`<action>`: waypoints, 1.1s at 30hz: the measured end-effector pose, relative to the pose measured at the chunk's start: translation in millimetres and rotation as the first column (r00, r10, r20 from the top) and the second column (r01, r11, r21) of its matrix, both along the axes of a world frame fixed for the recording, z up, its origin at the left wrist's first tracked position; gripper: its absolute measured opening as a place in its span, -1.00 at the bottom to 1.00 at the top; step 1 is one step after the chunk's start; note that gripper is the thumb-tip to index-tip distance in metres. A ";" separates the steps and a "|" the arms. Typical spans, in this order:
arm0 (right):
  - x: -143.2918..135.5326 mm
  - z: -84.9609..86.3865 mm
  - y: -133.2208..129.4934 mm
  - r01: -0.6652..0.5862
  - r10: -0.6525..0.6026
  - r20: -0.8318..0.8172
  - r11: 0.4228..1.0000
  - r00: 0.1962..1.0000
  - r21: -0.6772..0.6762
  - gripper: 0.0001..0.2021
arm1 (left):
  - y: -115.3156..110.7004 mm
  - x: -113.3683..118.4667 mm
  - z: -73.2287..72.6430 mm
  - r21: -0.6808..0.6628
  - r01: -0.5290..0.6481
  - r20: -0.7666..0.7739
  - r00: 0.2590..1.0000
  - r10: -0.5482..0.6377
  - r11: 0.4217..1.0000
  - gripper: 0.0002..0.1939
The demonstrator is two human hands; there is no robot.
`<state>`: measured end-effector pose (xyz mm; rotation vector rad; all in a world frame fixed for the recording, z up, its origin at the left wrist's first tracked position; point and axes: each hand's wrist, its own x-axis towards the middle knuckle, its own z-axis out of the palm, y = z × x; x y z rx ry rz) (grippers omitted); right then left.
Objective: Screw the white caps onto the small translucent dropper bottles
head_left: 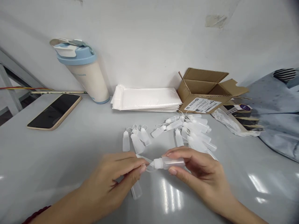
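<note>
A small translucent squeeze bottle (172, 163) with a white collar lies level between the thumb and fingers of my right hand (198, 174). Its tapered nozzle points left, where a thin dark needle runs into the pinched fingertips of my left hand (119, 179). A thin strap loops below the nozzle toward those fingertips, which hide the very end. Under my left hand another bottle (136, 189) lies on the table, partly covered. Several similar bottles (137, 143) lie just beyond my hands, and a larger pile of bottles (196, 130) is behind my right hand.
Against the wall stand a cream tumbler with a blue lid (91, 77), a stack of white padded envelopes (149, 98) and an open cardboard box (201, 93). A phone (54, 112) lies at left. Right of the box are a dark-sectioned carton (245, 118) and a person's light-blue clothing (275, 96).
</note>
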<state>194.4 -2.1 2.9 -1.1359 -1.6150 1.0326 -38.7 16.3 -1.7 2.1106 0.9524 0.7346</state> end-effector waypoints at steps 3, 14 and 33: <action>-0.4 -0.9 -0.6 -0.014 0.014 -0.002 1.000 1.000 0.000 -0.79 | -0.6 0.2 -0.6 -0.008 0.042 -0.002 0.999 -0.042 0.999 -0.79; -3.2 -5.9 -2.1 -0.037 0.036 0.026 0.999 0.999 0.020 -0.79 | -0.6 1.9 -4.9 0.056 0.075 -0.006 0.997 -0.075 0.996 -0.80; -1.2 -4.6 -3.8 -0.015 0.015 0.008 1.000 1.000 -0.022 -0.83 | -1.5 2.4 -2.5 0.180 -0.018 0.041 0.999 0.011 0.984 -0.81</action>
